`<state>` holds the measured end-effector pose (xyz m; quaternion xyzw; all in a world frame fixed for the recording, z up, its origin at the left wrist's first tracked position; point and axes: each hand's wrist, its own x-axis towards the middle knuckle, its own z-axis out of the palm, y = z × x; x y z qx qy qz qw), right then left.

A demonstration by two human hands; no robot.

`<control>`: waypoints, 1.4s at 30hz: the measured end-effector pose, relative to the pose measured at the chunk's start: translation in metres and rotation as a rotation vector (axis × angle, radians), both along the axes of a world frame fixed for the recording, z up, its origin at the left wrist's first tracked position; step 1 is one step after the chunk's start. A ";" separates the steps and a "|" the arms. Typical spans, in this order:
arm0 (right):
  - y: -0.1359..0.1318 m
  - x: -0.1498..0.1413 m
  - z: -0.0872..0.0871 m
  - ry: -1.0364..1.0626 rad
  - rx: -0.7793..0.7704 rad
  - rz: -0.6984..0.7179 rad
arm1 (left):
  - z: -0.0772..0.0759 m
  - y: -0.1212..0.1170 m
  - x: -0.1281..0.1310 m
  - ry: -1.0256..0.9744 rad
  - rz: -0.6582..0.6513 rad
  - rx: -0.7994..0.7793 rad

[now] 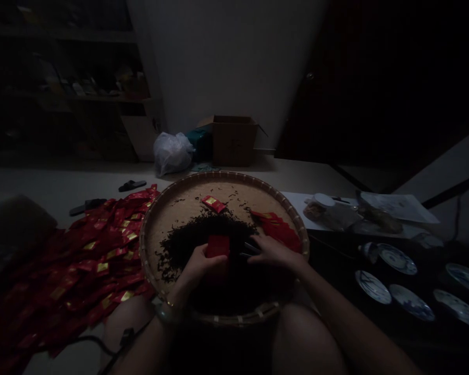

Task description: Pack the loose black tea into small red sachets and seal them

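A round woven bamboo tray (pixel 168 208) rests over my knees with a heap of dark tea leaves (pixel 203 224) in it. My left hand (pixel 199 263) is closed around a red packet (pixel 218 247), held upright above the leaves. In my right hand (pixel 271 251), metal tweezers (pixel 250 250) point left toward the packet, their tips over the dark heap. One red sachet with a gold label (pixel 213 203) lies at the heap's far edge. Flat red packets (pixel 279 229) are fanned out at the tray's right side. Dim light hides the packet's opening.
Many red sachets (pixel 105 250) are piled on the floor at left, near dark slippers (pixel 132 185). A cardboard box (pixel 234 140) and a white plastic bag (pixel 173 152) stand by the wall. At right, blue-and-white dishes (pixel 396 259) and bagged items (pixel 336 213) lie on a dark table.
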<state>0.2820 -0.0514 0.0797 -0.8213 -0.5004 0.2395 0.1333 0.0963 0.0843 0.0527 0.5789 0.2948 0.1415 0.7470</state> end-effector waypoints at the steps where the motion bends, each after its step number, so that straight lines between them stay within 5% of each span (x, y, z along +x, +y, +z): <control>1: -0.007 0.001 -0.008 -0.042 -0.073 0.005 | 0.000 0.000 0.000 -0.005 0.001 0.001; 6: -0.023 0.005 -0.033 -0.074 0.005 0.028 | 0.000 -0.002 -0.001 -0.004 -0.002 -0.002; 13: -0.015 0.000 -0.014 -0.029 0.038 0.081 | -0.003 -0.001 0.000 0.010 -0.005 0.021; 20: -0.026 -0.022 -0.029 -0.137 -0.136 0.040 | -0.006 0.000 -0.001 0.006 -0.009 0.007; 27: -0.018 -0.025 -0.032 -0.164 -0.108 -0.011 | -0.002 0.000 0.000 0.011 -0.011 0.019; 34: -0.011 -0.006 0.004 0.242 0.266 -0.066 | -0.002 -0.002 -0.001 0.031 -0.006 -0.019; 42: 0.020 -0.035 0.047 0.061 0.247 0.166 | 0.001 -0.002 -0.003 0.013 -0.080 -0.011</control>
